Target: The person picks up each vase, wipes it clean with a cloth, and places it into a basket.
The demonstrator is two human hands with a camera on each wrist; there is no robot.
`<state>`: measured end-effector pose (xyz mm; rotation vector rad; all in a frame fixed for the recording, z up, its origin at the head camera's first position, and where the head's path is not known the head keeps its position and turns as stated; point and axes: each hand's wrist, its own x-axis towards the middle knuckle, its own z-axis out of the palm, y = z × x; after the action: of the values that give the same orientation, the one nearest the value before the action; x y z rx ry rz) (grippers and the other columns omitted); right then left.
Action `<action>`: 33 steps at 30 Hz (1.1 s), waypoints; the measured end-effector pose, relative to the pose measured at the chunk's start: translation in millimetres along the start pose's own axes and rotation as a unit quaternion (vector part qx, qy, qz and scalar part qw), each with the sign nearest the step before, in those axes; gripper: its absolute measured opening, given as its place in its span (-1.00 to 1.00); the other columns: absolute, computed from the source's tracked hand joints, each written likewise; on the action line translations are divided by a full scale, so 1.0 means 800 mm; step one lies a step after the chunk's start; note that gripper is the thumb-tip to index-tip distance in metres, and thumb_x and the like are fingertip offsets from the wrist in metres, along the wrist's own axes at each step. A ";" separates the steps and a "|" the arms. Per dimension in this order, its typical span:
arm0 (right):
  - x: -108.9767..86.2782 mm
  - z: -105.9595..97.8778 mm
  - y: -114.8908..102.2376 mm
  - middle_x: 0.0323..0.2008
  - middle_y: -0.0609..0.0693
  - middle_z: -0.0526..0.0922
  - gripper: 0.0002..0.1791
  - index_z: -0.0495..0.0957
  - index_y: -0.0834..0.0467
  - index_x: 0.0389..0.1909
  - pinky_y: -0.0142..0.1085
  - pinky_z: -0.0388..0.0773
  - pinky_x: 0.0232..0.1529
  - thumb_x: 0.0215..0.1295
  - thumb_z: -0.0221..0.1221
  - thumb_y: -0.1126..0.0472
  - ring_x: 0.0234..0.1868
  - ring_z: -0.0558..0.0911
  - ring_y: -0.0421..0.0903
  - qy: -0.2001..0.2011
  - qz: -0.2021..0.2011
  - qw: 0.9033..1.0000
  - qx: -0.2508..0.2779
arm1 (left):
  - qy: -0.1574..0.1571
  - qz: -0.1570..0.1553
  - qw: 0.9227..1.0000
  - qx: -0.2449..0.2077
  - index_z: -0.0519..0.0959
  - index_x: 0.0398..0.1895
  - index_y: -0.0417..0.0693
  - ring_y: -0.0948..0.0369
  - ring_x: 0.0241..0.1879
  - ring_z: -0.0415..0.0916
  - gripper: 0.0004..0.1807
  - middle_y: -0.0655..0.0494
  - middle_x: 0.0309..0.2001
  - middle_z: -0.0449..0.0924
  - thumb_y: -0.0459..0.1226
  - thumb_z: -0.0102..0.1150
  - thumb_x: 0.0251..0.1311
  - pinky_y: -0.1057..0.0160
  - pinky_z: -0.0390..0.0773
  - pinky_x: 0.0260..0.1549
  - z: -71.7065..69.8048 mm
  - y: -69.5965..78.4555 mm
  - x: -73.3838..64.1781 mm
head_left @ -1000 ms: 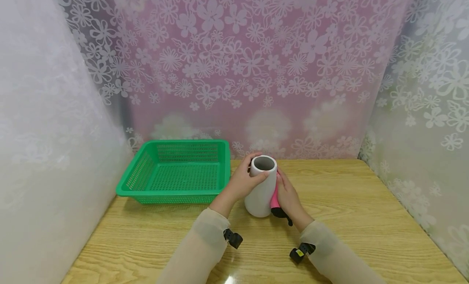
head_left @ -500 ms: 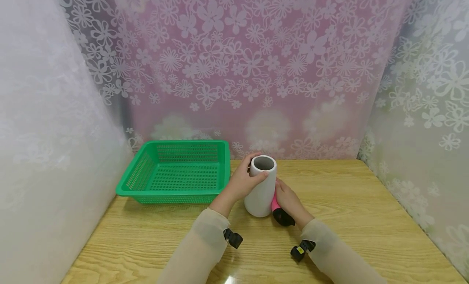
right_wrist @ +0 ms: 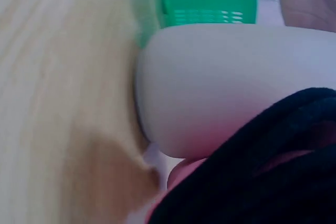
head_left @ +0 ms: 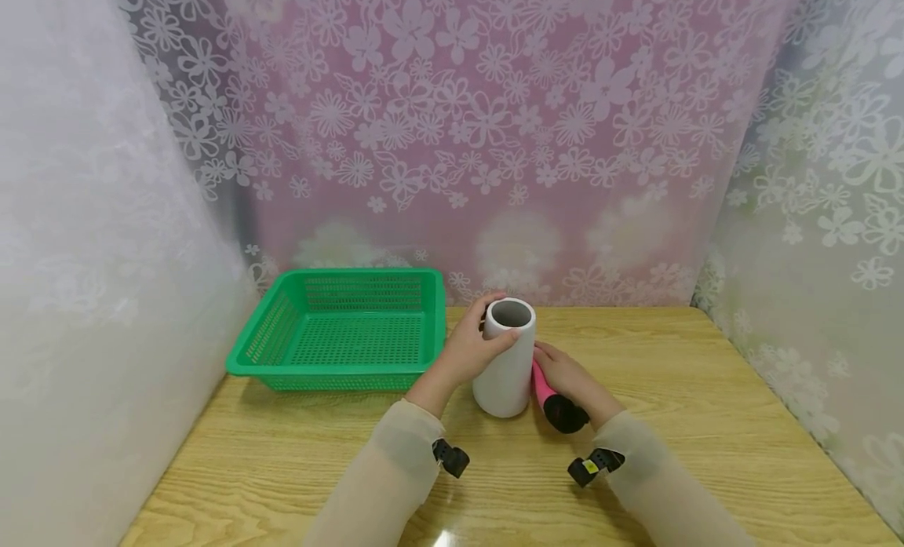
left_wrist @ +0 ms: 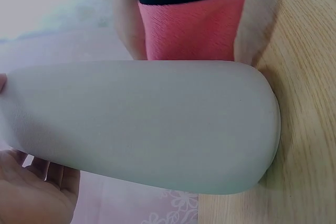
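A tall white vase (head_left: 503, 378) with an open top stands upright on the wooden table, its side filling much of the left wrist view. My left hand (head_left: 469, 347) grips it near the rim, thumb on the near side and fingers around the far side. On the vase's right, my right hand (head_left: 572, 381) holds a pink fabric piece with a black end. The pink part (left_wrist: 194, 27) looks fuzzy and lies close against the vase; the black end (head_left: 565, 413) hangs towards me. My right fingertips are partly hidden behind the vase and fabric.
A green plastic basket (head_left: 335, 372) with perforated walls stands left of the vase, near my left forearm. Flower-patterned sheets (head_left: 480, 139) close off the back and both sides of the wooden table (head_left: 678, 374).
My right hand has slid down along the vase's side and a little to the right with the pink fabric, whose black end has swung right. My left hand keeps its hold.
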<state>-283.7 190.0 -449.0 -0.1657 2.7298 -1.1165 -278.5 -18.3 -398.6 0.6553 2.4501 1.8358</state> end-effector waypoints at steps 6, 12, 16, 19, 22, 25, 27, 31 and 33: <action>-0.011 -0.023 -0.009 0.45 0.39 0.18 -0.35 0.05 0.26 0.55 0.26 0.09 0.39 0.65 -0.31 -0.06 0.42 0.23 0.36 0.007 0.000 1.000 -0.005 | -0.001 -0.006 1.000 -0.003 0.26 0.48 0.30 0.02 0.30 0.39 -0.28 0.13 0.32 0.39 -0.01 0.30 0.29 -0.12 0.49 0.14 0.000 -0.001 0.000; -0.024 -0.042 -0.022 0.44 0.41 0.18 -0.30 -0.03 0.20 0.58 0.29 0.18 0.32 0.63 -0.31 -0.13 0.29 0.33 0.35 0.017 0.003 1.000 -0.005 | 0.000 -0.010 1.000 -0.014 0.26 0.48 0.33 0.01 0.30 0.38 -0.28 0.15 0.31 0.39 -0.01 0.31 0.28 -0.11 0.49 0.13 0.000 0.000 -0.001; -0.031 -0.051 -0.030 0.43 0.40 0.19 -0.26 -0.06 0.18 0.59 0.30 0.23 0.28 0.62 -0.33 -0.19 0.27 0.35 0.36 0.026 -0.003 1.000 -0.012 | 0.000 -0.007 1.000 -0.018 0.27 0.47 0.31 0.02 0.29 0.39 -0.28 0.15 0.31 0.40 -0.01 0.31 0.28 -0.11 0.49 0.13 0.000 0.000 -0.001; -0.035 -0.056 -0.036 0.40 0.40 0.24 -0.26 -0.05 0.16 0.59 0.27 0.28 0.24 0.61 -0.34 -0.21 0.23 0.38 0.34 0.039 -0.018 0.999 -0.018 | -0.001 -0.007 1.000 -0.020 0.27 0.47 0.31 0.02 0.29 0.39 -0.28 0.15 0.31 0.40 -0.02 0.31 0.28 -0.11 0.49 0.13 0.000 0.000 -0.001; -0.039 -0.060 -0.042 0.40 0.40 0.25 -0.27 -0.04 0.14 0.60 0.25 0.30 0.23 0.61 -0.33 -0.21 0.23 0.39 0.33 0.050 -0.035 0.998 -0.018 | -0.001 -0.008 1.000 -0.023 0.27 0.48 0.31 0.02 0.30 0.38 -0.28 0.14 0.31 0.40 -0.02 0.31 0.28 -0.12 0.48 0.14 0.000 0.000 0.000; -0.044 -0.063 -0.049 0.40 0.38 0.25 -0.27 -0.06 0.11 0.61 0.25 0.31 0.23 0.61 -0.31 -0.21 0.24 0.40 0.33 0.052 -0.038 0.998 -0.003 | -0.002 -0.006 1.000 -0.025 0.27 0.47 0.32 0.01 0.30 0.38 -0.29 0.14 0.31 0.40 -0.03 0.31 0.29 -0.12 0.47 0.15 0.000 -0.001 0.000; -0.048 -0.065 -0.054 0.39 0.37 0.26 -0.27 -0.07 0.09 0.61 0.23 0.36 0.18 0.60 -0.30 -0.21 0.20 0.42 0.31 0.050 -0.036 0.998 0.005 | -0.002 -0.004 1.000 -0.026 0.27 0.47 0.31 0.02 0.31 0.37 -0.29 0.13 0.31 0.40 -0.03 0.31 0.29 -0.12 0.47 0.15 0.000 -0.001 0.000; -0.054 -0.069 -0.064 0.35 0.38 0.30 -0.28 -0.09 0.05 0.62 0.18 0.41 0.08 0.60 -0.30 -0.21 0.12 0.46 0.28 0.052 -0.034 0.998 0.004 | -0.003 -0.003 1.000 -0.025 0.26 0.48 0.31 0.02 0.30 0.37 -0.28 0.14 0.31 0.40 -0.02 0.31 0.28 -0.11 0.48 0.14 -0.001 -0.001 0.000; -0.057 -0.071 -0.067 0.39 0.38 0.26 -0.28 -0.10 0.03 0.62 0.22 0.38 0.12 0.60 -0.31 -0.21 0.18 0.44 0.32 0.053 -0.040 0.998 0.003 | -0.003 -0.003 1.000 -0.025 0.26 0.48 0.31 0.01 0.30 0.38 -0.28 0.14 0.31 0.40 -0.02 0.31 0.28 -0.11 0.48 0.14 -0.001 -0.002 0.000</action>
<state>-249.9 198.6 -365.4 -0.2215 2.8358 -1.1858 -279.4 -18.9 -399.5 0.6488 2.3926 1.8835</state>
